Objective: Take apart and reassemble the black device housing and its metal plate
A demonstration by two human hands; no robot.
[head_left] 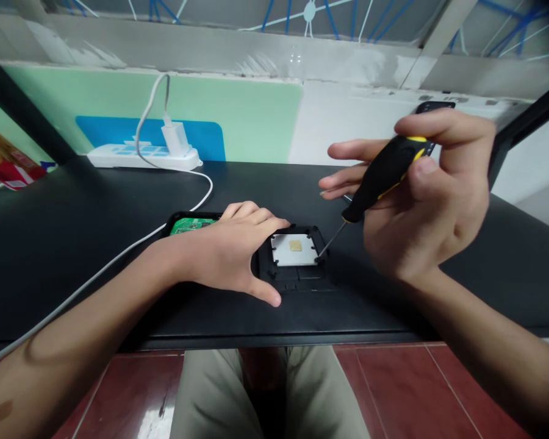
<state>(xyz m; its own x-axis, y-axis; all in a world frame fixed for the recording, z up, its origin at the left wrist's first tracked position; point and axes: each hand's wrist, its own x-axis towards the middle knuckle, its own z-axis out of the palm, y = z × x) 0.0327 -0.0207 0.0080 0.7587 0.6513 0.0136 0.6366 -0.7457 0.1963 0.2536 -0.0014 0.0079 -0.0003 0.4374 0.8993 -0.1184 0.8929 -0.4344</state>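
My right hand (pixel 443 201) grips a black and yellow screwdriver (pixel 379 174) by its handle, with the thumb and index finger near the butt end. Its thin shaft slants down to the lower right corner of a white plate (pixel 283 251), where the tip appears to meet a screw. That plate carries a small yellowish square and sits in an open black plastic casing (pixel 297 277). My left hand (pixel 231 247) rests palm down across the casing, thumb and fingers spread. To its left shows a green circuit board (pixel 190 225) in a black shell, partly hidden under the hand.
A white power strip (pixel 141 157) with a plugged-in charger (pixel 175 139) stands at the back left. The white cable (pixel 119 253) runs across the black table (pixel 73 244) beside my left arm. A red and brown packet (pixel 11 158) lies far left.
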